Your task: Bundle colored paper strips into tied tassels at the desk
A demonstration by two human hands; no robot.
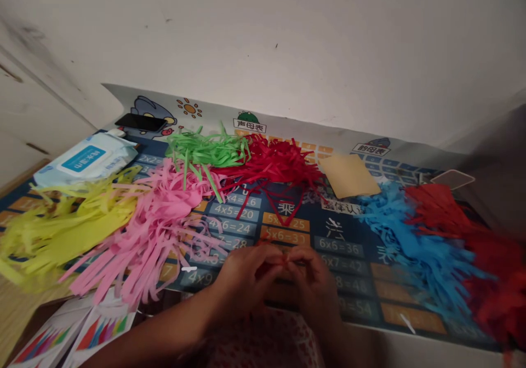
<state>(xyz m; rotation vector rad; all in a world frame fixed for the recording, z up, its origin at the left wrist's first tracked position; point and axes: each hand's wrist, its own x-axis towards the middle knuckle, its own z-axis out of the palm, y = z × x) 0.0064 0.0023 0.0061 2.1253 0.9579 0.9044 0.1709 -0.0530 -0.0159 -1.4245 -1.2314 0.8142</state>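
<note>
My left hand [250, 272] and my right hand [312, 280] meet low in the middle, over the front of the table mat. Both are closed in a pinch, fingertips almost touching. Between them is a small reddish strip, blurred and mostly hidden by the fingers. Beyond my hands lies a heap of dark red paper strips [279, 162], with a few loose strands trailing toward me. Fringed pink paper [164, 214] spreads out left of my left hand. To the right of my right hand lies a bundle of blue fringed paper [411, 236].
Green strips [209, 146], yellow fringe [82, 220], a wet-wipes pack [86, 159] and a black phone [140, 122] lie leftward. A tan paper sheet [349, 176] and red-orange fringe [489, 258] lie rightward. A wall [263, 39] rises behind the printed mat [242, 228].
</note>
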